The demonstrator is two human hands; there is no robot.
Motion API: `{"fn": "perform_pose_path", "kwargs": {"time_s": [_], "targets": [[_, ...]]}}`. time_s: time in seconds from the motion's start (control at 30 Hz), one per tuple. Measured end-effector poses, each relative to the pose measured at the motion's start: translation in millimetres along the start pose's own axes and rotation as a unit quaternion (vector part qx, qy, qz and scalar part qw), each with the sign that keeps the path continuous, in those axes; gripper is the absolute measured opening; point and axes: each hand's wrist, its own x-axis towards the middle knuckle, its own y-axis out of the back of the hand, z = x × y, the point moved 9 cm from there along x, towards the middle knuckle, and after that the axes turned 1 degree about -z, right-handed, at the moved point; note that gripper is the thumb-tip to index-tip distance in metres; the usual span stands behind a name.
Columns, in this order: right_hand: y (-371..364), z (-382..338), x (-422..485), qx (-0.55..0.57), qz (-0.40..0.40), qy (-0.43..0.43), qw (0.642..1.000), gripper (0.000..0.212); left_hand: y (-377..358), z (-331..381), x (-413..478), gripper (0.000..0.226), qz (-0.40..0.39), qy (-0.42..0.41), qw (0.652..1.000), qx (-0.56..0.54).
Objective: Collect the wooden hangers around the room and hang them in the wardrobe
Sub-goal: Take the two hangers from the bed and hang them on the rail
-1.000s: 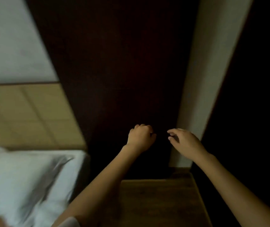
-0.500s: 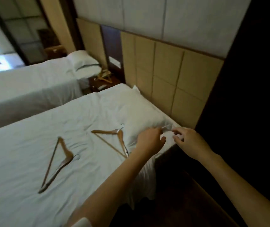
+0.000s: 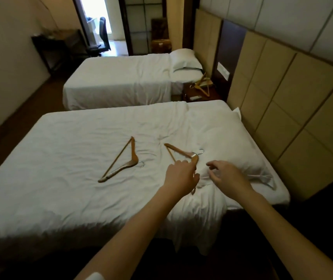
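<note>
Two wooden hangers with metal hooks lie on the near bed (image 3: pixel 70 150). One hanger (image 3: pixel 121 162) rests in the middle of the sheet. The other hanger (image 3: pixel 178 152) lies beside the pillow (image 3: pixel 234 150), its lower part hidden under my left hand (image 3: pixel 181 176). That hand hovers over it with the fingers curled shut; I cannot see any contact. My right hand (image 3: pixel 228 176) is over the pillow's front edge, fingers apart, holding nothing. More wooden hangers (image 3: pixel 202 85) sit piled on the nightstand between the beds.
A second made bed (image 3: pixel 121 81) stands beyond the first. The padded headboard wall (image 3: pixel 282 98) runs along the right. A dark desk (image 3: pixel 48 45) and an office chair (image 3: pixel 100 37) are at the far left by a bright doorway. Dark floor lies at my feet.
The view has swung left, from a dark wardrobe panel to the beds. Both hands now reach over the near bed, the left one above the hanger by the pillow.
</note>
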Motion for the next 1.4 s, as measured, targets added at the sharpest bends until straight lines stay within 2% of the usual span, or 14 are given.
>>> {"fn": "perform_pose_path", "kwargs": {"time_s": [0.17,0.37,0.67,0.87,0.97,1.03,1.13,1.2,1.33,1.4], "targets": [[-24,2,38,0.006,-0.028,0.015,0.999,0.035,-15,-43,17,0.034,-0.021,0.057,0.998,0.006],[-64,-6,115,-0.012,-0.067,0.034,0.997,0.034,-34,-133,57,0.035,-0.050,0.111,0.993,0.006],[-182,25,247,-0.004,-0.133,-0.054,0.990,0.037,-127,-274,156,0.032,-0.128,0.142,0.981,-0.024],[-254,66,317,-0.009,-0.136,-0.091,0.986,0.042,-189,-369,206,0.037,-0.161,0.184,0.969,-0.021],[-290,107,351,-0.019,-0.125,-0.144,0.981,0.047,-236,-416,221,0.040,-0.173,0.229,0.957,-0.031],[-311,144,365,-0.027,-0.095,-0.213,0.972,0.053,-271,-447,223,0.047,-0.177,0.271,0.945,-0.038],[-342,199,366,-0.014,-0.031,-0.361,0.932,0.067,-320,-493,228,0.056,-0.167,0.342,0.924,-0.047],[-362,223,354,0.022,0.004,-0.426,0.905,0.076,-345,-519,232,0.060,-0.179,0.359,0.916,-0.019],[-387,254,343,0.053,0.031,-0.465,0.883,0.088,-381,-561,238,0.057,-0.220,0.386,0.895,0.040],[-392,263,343,0.050,0.021,-0.475,0.878,0.087,-386,-569,241,0.045,-0.223,0.409,0.883,0.058]]}}
